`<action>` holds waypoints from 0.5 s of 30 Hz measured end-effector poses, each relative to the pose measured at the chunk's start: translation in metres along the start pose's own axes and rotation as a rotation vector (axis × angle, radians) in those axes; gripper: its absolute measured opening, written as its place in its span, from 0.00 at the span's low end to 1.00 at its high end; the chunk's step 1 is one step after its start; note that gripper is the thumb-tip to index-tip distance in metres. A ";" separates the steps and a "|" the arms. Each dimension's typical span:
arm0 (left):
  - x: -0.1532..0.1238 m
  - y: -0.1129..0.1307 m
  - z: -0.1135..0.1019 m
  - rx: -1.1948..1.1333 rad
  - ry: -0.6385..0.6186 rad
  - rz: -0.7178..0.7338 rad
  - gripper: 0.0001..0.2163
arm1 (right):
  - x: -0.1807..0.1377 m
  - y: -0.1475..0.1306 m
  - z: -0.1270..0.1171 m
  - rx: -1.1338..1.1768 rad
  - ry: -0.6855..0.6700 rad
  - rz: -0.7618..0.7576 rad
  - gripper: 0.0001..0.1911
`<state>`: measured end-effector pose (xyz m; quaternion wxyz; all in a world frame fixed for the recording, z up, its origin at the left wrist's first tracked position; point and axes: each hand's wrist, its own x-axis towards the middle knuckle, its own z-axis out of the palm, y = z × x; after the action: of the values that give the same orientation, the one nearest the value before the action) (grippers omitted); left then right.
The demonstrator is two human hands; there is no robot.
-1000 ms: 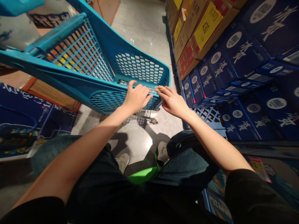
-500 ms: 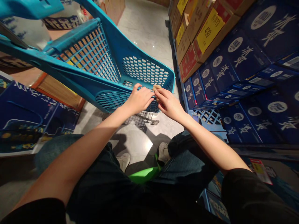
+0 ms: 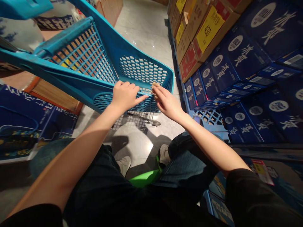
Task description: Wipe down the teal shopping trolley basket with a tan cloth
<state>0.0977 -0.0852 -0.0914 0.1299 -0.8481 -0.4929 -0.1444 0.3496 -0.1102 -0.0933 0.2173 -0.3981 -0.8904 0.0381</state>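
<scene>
Head view: tan rag (image 3: 155,85) within right grip (image 3: 169,104), at cart rim (image 3: 104,86).

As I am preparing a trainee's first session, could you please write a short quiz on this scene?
1. Which hand holds the small tan scrap?
2. True or false: the left hand rests on the near rim of the blue shopping cart.
3. Fill in: the large number on the nearest yellow sign is ___.

Key: 1. The right hand, between thumb and fingers. 2. True. 3. 430.
</scene>
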 end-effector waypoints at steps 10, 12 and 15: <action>-0.001 0.003 0.010 -0.084 0.068 -0.044 0.25 | -0.003 -0.012 -0.022 -0.112 -0.142 0.101 0.33; 0.000 0.006 0.008 -0.082 0.037 -0.048 0.26 | -0.009 -0.013 -0.034 -0.163 -0.197 0.171 0.32; 0.002 0.009 0.005 -0.075 0.010 -0.043 0.28 | -0.013 -0.008 -0.043 -0.189 -0.232 0.200 0.31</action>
<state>0.1072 -0.0864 -0.0963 0.0970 -0.8410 -0.5045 -0.1697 0.3692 -0.1296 -0.0571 0.0700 -0.4964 -0.8650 0.0213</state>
